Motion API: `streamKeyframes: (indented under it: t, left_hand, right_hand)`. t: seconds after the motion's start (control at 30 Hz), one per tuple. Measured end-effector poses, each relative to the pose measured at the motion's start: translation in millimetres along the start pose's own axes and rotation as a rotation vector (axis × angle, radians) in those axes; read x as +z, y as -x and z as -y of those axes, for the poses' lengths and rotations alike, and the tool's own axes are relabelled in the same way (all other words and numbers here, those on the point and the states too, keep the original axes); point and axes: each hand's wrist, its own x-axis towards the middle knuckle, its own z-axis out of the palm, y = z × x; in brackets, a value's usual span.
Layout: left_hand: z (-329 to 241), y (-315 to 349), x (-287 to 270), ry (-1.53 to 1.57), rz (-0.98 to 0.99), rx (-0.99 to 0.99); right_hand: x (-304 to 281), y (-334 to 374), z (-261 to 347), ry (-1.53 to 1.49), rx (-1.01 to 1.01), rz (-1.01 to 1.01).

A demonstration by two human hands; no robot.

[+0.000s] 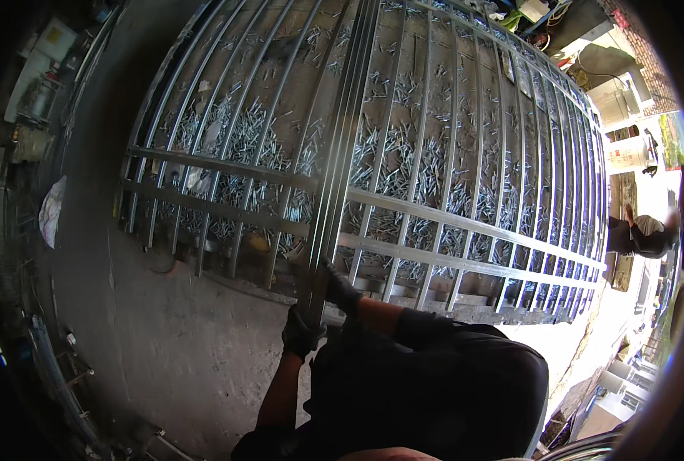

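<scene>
A bundle of long, straight metal bars [344, 131] runs away from me over a large barred metal fence panel [465, 219]. My left hand [302, 333], in a dark glove, is closed at the near end of the bundle. Just beyond it, my right hand [342, 290], gloved too, grips the bundle's right side, its fingertips partly hidden. Two crossbars of the panel pass to either side of the bundle near its close end. Many short shiny metal pieces [392, 165] lie scattered beneath and between the panel's bars.
Another person [648, 234] in dark clothing is at the right, beyond the panel. A white bucket [628, 155] stands near them. Grey floor [157, 323] extends along the left, with a pale sack [52, 211] on it. Metal lengths [54, 369] lie at the lower left.
</scene>
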Motion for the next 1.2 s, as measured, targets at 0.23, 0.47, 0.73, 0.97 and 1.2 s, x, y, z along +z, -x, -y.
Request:
streamKeyframes:
  t: [0.23,0.47,0.73,0.97,1.2]
  left_hand:
    - [-18.9,92.7,-13.4,-0.041,-0.172,0.011]
    - [79.1,187.6,6.5,-0.021,-0.244,-0.134]
    - [226.3,383.6,93.4,-0.108,-0.343,0.065]
    - [299.5,532.4,66.4,-0.099,-0.827,0.020]
    - [362.2,720.1,60.1,-0.113,-1.118,-0.298]
  right_hand:
    - [33.1,-64.3,138.8,-0.275,-0.156,0.406]
    - [56.3,-24.9,48.2,0.015,-0.284,0.411]
    - [34.3,107.0,-113.6,0.227,-0.126,0.542]
    - [112.3,162.8,-262.4,0.509,-0.149,0.852]
    - [284.2,287.5,-430.1,0.494,-0.094,1.195]
